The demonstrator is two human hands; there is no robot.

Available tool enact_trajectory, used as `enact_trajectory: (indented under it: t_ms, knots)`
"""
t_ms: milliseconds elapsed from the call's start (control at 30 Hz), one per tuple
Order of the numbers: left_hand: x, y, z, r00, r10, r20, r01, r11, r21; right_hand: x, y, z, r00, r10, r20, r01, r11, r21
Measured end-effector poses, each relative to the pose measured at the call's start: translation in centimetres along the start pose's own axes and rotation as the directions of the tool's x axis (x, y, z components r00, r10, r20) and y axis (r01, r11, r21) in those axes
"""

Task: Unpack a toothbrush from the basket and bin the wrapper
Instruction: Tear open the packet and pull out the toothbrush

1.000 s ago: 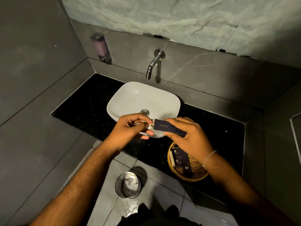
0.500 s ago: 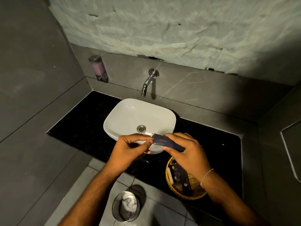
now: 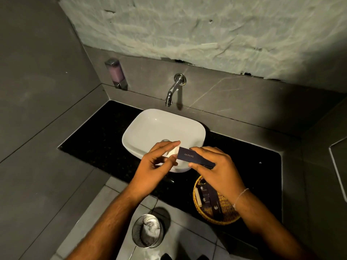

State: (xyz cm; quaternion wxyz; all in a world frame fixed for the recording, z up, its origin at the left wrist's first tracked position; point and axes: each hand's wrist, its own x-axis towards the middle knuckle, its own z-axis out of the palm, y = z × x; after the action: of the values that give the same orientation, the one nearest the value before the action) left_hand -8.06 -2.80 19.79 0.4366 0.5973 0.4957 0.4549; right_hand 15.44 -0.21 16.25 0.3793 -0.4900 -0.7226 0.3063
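Over basin (image 3: 150, 128), box (image 3: 191, 157) between hands

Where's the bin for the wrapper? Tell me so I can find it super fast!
Find the white sink on the black counter. Look down to the grey tiled floor in front of it, between the person's forearms: the bin stands there. It is small, round and shiny metal with crumpled white stuff inside, unlike the yellow woven basket, which sits up on the counter.
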Motion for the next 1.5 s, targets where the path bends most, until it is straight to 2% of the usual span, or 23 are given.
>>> enact_trajectory:
  t_ms: [133,233,267,333,400,433,500,633,800,933,1067,1233,1367,1500]
  knots:
    - [-0.1,0.3,0.5,0.990,-0.143,0.005,0.142,0.976,-0.167,0.4,-1.1,-0.2,0.997,-0.053,0.048,0.058,0.992,-0.114]
    - [0.1,-0.1,0.8,0.955,-0.288,-0.067,0.244,0.896,-0.371,0.9,-2.3,-0.9,0.986,-0.162,0.046,0.166,0.892,-0.421]
    - [0.2,-0.3,1.0,0.926,-0.371,-0.068,0.293,0.822,-0.488,1.2,-2.8,-1.3,0.981,-0.189,0.053,0.190,0.849,-0.494]
    - [0.4,-0.7,1.2,0.848,-0.530,-0.008,0.362,0.591,-0.721,1.8,-4.0,-1.9,0.967,-0.242,0.084,0.244,0.771,-0.588]
    - [0.6,-1.3,1.4,0.794,-0.602,0.087,0.365,0.357,-0.860,2.6,-5.5,-2.2,0.943,-0.300,0.145,0.318,0.682,-0.659]
    - [0.7,-1.5,1.6,0.784,-0.610,0.117,0.353,0.282,-0.892,3.0,-6.3,-2.2,0.927,-0.327,0.186,0.361,0.634,-0.684]
    - [0.8,-1.7,2.0,0.774,-0.615,0.148,0.338,0.203,-0.919,3.8,-7.8,-2.0,0.888,-0.362,0.285,0.448,0.539,-0.713]
    - [1.0,-2.1,2.6,0.754,-0.634,0.169,0.312,0.119,-0.943,4.6,-9.9,-1.5,0.811,-0.349,0.469,0.579,0.363,-0.730]
    - [0.6,-3.0,3.2,0.722,-0.663,0.196,0.353,0.110,-0.929,5.5,-11.5,-1.7,0.772,-0.314,0.553,0.629,0.251,-0.736]
    - [0.0,-3.6,2.9,0.715,-0.664,0.220,0.443,0.186,-0.877,6.0,-12.2,-2.1,0.776,-0.295,0.557,0.622,0.217,-0.752]
    - [-0.8,-4.2,2.5,0.720,-0.661,0.213,0.546,0.350,-0.761,6.3,-12.7,-2.6,0.799,-0.275,0.536,0.596,0.241,-0.765]
    - [-1.9,-5.1,2.5,0.770,-0.612,0.181,0.574,0.540,-0.616,6.8,-12.4,-3.4,0.830,-0.322,0.456,0.543,0.275,-0.794]
    - [-2.0,-5.0,2.8,0.783,-0.608,0.136,0.574,0.620,-0.534,7.2,-11.5,-4.1,0.848,-0.377,0.372,0.494,0.307,-0.814]
    - [-2.0,-5.3,2.8,0.772,-0.628,0.096,0.584,0.641,-0.499,7.4,-10.4,-5.0,0.881,-0.392,0.264,0.416,0.379,-0.826]
